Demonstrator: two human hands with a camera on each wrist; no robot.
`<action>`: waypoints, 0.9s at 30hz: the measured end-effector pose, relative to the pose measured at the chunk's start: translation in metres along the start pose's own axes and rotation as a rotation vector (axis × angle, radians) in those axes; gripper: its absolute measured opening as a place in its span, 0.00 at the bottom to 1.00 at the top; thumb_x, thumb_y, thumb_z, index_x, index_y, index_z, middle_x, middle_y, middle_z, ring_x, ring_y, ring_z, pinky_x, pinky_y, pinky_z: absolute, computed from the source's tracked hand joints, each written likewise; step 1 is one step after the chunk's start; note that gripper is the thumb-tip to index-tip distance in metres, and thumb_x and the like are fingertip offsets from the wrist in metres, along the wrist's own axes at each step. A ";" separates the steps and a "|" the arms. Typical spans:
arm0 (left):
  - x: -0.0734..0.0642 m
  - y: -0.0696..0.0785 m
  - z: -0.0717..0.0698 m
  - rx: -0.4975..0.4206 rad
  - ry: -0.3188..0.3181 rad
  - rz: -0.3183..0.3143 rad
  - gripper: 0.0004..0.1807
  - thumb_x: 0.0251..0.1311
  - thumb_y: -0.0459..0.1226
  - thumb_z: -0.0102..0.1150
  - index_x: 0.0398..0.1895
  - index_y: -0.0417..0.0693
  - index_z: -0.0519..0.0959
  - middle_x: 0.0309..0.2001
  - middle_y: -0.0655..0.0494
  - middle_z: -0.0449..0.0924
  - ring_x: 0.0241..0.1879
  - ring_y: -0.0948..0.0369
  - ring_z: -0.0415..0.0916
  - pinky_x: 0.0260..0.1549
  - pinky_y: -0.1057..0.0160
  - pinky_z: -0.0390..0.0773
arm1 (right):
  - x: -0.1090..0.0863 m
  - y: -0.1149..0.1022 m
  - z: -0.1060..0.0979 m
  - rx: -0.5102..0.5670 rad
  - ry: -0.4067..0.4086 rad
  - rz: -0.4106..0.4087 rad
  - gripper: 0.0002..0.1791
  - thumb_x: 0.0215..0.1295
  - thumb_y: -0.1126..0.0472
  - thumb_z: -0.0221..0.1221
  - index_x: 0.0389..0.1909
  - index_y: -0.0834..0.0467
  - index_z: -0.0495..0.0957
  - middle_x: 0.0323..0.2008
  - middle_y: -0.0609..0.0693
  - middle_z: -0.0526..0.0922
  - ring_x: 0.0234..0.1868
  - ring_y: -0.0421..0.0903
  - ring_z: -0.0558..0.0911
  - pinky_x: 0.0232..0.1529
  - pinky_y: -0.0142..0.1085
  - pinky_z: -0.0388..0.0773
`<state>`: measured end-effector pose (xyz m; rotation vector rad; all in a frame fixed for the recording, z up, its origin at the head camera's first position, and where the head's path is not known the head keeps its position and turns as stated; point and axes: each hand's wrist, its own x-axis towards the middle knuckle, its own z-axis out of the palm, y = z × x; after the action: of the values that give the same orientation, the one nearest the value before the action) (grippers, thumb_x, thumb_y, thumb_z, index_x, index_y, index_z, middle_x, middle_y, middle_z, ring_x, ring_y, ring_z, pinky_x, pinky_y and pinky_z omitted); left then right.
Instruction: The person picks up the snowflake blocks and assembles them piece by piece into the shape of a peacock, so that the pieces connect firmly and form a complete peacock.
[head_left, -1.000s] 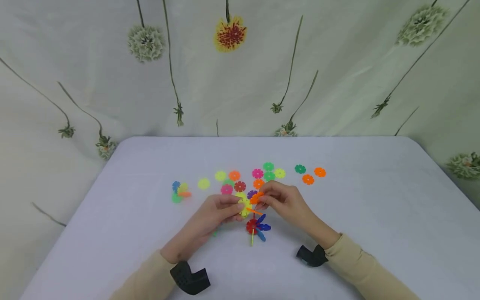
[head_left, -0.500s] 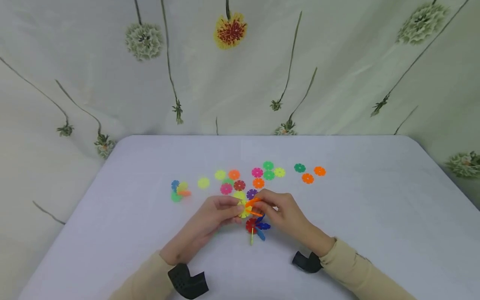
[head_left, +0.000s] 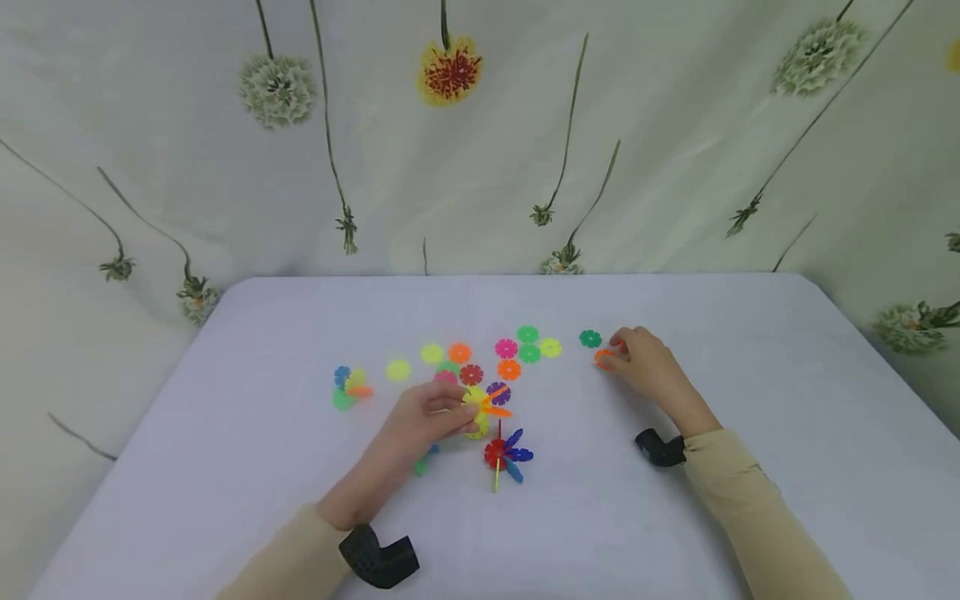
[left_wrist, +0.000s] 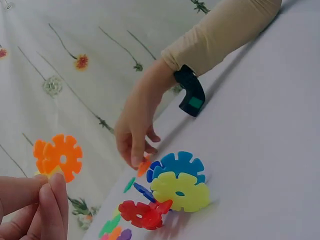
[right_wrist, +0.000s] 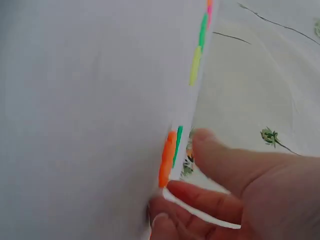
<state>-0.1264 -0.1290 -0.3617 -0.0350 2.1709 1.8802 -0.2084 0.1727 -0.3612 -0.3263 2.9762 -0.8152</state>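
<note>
My left hand (head_left: 426, 419) pinches a yellow notched plastic disc (head_left: 478, 428), with two orange notched discs (left_wrist: 65, 154) slotted into it and fanned outward. Over to the right, my right hand (head_left: 647, 367) is low at the table, fingertips right at a loose orange disc (right_wrist: 168, 159). In the right wrist view the thumb stands apart from that disc. A dark green disc (head_left: 590, 338) lies just beyond it. In front of the left hand stands a joined piece: a red disc (head_left: 495, 455) with blue discs (head_left: 519, 456) and a yellow disc (left_wrist: 181, 192) slotted in.
Loose discs in several colours, among them a pink disc (head_left: 506, 348) and a purple disc (head_left: 498, 393), lie across the middle of the white table (head_left: 262, 333). A small joined cluster (head_left: 344, 400) sits at the left. Another green piece (head_left: 422, 467) shows partly behind the left forearm.
My right hand has let go of the orange disc, now slotted into the yellow one, and has moved right and away to the loose orange discs. The left hand keeps its pinch.
</note>
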 end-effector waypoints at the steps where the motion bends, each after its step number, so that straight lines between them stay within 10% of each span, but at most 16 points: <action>1: 0.000 0.000 0.001 0.004 0.002 0.007 0.17 0.57 0.37 0.64 0.46 0.35 0.75 0.38 0.48 0.78 0.35 0.55 0.80 0.41 0.60 0.78 | 0.001 0.006 0.001 -0.013 -0.014 0.031 0.18 0.62 0.61 0.61 0.46 0.71 0.73 0.38 0.61 0.74 0.40 0.56 0.74 0.40 0.46 0.73; 7: -0.003 0.004 0.004 -0.026 -0.024 -0.009 0.15 0.59 0.39 0.62 0.42 0.36 0.77 0.34 0.49 0.80 0.35 0.56 0.80 0.42 0.63 0.77 | 0.005 0.005 0.009 0.073 -0.004 -0.066 0.10 0.59 0.67 0.62 0.38 0.67 0.72 0.32 0.56 0.76 0.31 0.51 0.75 0.33 0.41 0.73; 15: -0.009 0.009 0.004 -0.040 -0.098 -0.027 0.18 0.60 0.42 0.60 0.45 0.36 0.76 0.33 0.49 0.80 0.32 0.55 0.80 0.40 0.64 0.78 | -0.026 -0.065 0.022 0.669 -0.081 -0.549 0.05 0.62 0.74 0.55 0.38 0.68 0.74 0.29 0.56 0.82 0.29 0.52 0.83 0.31 0.40 0.81; 27: -0.020 0.016 0.004 -0.042 -0.157 0.019 0.15 0.62 0.41 0.59 0.41 0.35 0.76 0.28 0.48 0.78 0.27 0.58 0.76 0.36 0.65 0.77 | -0.050 -0.091 0.047 0.688 0.029 -0.732 0.06 0.61 0.77 0.55 0.35 0.65 0.76 0.27 0.52 0.81 0.27 0.43 0.81 0.30 0.37 0.81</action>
<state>-0.1096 -0.1255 -0.3426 0.1212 2.0339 1.8712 -0.1380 0.0836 -0.3569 -1.3627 2.3342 -1.8045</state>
